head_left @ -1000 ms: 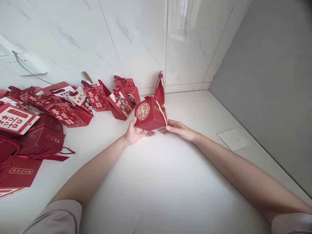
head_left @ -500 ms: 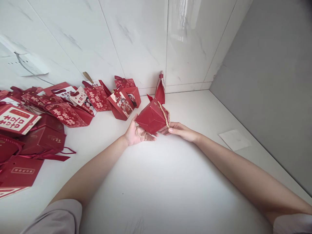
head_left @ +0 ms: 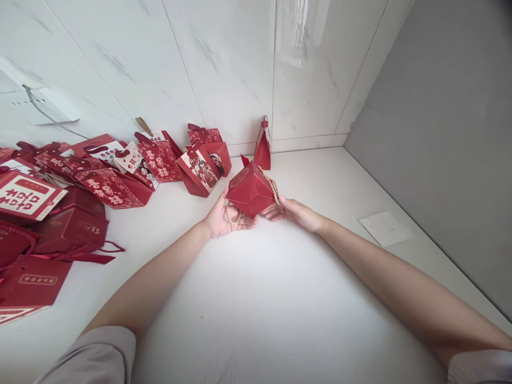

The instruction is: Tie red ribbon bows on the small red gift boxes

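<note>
A small red paper gift box with twisted gold rope handles is held tilted just above the white counter, its plain side toward me. My left hand cups it from the lower left, one rope handle lying across the palm. My right hand supports it from the lower right with the fingertips under its edge. The printed face of the box is hardly visible.
Many red gift bags and boxes lie piled along the left side and the back wall. One narrow red bag stands against the marble wall behind the held box. A white paper sheet lies at the right near the grey wall.
The box has been turned in both hands: its round gold emblem faced me before and has rotated away. The hands stayed in about the same place.
</note>
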Demonstrator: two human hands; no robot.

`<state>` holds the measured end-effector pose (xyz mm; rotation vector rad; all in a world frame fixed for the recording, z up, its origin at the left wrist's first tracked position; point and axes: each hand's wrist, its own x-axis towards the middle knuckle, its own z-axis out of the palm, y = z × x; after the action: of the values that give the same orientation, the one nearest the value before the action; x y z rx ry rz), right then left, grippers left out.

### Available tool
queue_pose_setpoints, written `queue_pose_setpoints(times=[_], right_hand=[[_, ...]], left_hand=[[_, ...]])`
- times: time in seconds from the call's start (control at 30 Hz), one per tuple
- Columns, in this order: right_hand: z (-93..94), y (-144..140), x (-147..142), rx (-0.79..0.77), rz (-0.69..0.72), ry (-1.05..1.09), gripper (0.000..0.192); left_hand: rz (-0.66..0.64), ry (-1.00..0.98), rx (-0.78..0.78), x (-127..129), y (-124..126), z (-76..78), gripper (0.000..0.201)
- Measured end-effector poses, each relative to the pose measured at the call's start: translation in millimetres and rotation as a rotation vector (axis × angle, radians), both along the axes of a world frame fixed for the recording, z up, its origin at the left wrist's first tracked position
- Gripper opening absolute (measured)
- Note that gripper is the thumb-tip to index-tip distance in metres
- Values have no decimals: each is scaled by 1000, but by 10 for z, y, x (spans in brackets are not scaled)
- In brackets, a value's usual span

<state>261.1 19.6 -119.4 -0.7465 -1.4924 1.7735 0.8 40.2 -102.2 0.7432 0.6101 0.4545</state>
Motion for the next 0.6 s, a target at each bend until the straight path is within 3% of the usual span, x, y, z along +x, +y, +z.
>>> queue_pose_setpoints(times=[0.33,0.6], right_hand=[[-17,0,-13,3,-22,-8,55],[26,-58,48,128,103,49,56]], left_hand=[[-55,29,59,-18,23,-19,103],[-114,-59,291,-33,-24,-96,80]])
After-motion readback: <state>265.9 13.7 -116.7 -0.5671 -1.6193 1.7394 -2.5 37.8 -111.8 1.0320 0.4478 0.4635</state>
